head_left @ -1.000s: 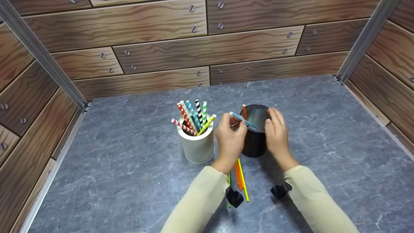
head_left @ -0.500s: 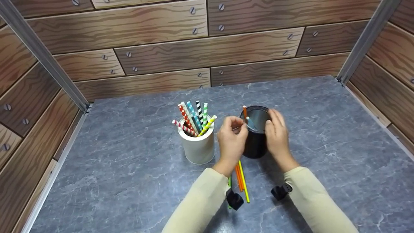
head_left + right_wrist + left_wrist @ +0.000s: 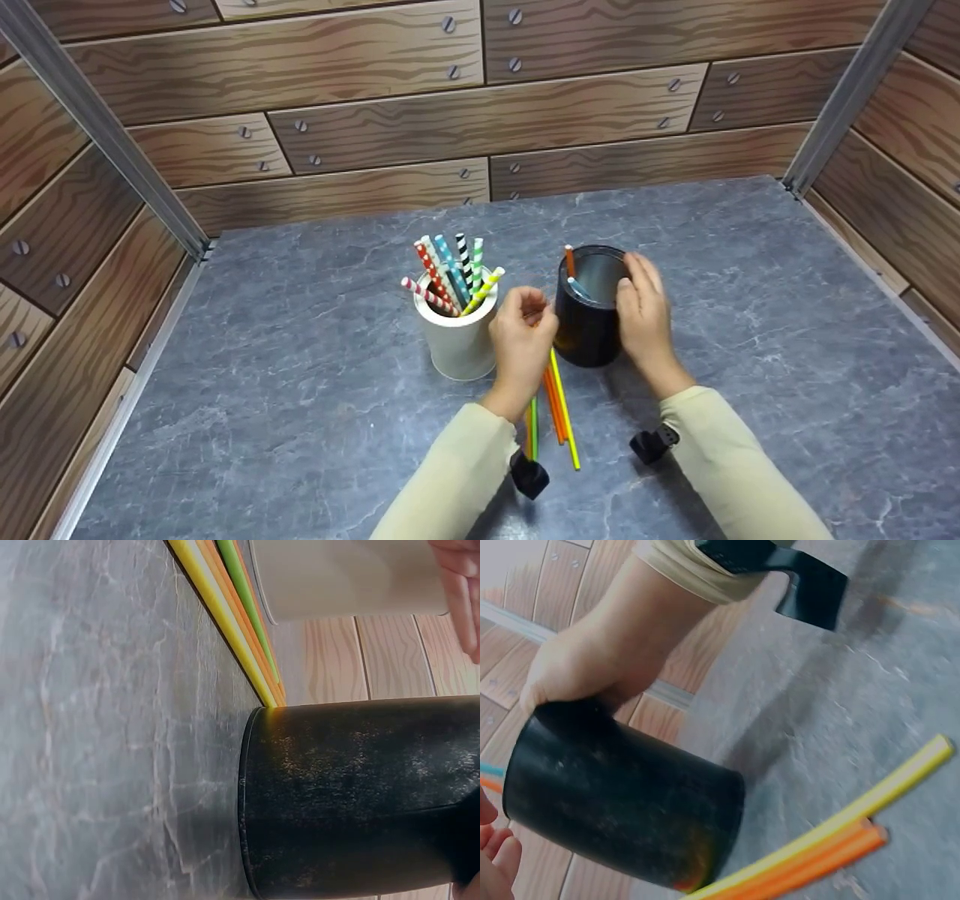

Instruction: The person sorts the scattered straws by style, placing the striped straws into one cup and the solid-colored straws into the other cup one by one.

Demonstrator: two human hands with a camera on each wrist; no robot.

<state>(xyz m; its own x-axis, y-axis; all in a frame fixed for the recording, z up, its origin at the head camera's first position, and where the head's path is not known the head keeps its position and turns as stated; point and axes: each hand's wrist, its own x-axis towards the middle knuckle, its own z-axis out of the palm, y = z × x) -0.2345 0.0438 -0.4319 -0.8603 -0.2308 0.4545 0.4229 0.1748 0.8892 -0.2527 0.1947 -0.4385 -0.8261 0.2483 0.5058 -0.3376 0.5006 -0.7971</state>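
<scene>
My left hand point(image 3: 523, 330) hovers between the two cups, fingers loosely bent with no straw visible in them; in the left wrist view its fingertips point(image 3: 502, 855) are beside the black cup's rim. The tall black cup point(image 3: 587, 334) stands upright, with an orange straw point(image 3: 570, 260) and a blue straw point(image 3: 577, 288) leaning inside it. Against its right side rests my right hand point(image 3: 646, 322), fingers fairly straight near the rim. Below my left hand lie a yellow straw point(image 3: 565, 412), orange straws point(image 3: 553, 405) and a green straw point(image 3: 534, 431) on the table, partly hidden by that hand.
A white cup point(image 3: 461, 349) stands left of my left hand, filled with several patterned paper straws point(image 3: 450, 270). The grey marbled table point(image 3: 300, 360) is bounded by wood-print walls point(image 3: 375, 120) with metal corner posts.
My left hand has let go of the blue straw, which has dropped into the black cup. That hand has since moved left and toward the body. The right hand stays on the cup.
</scene>
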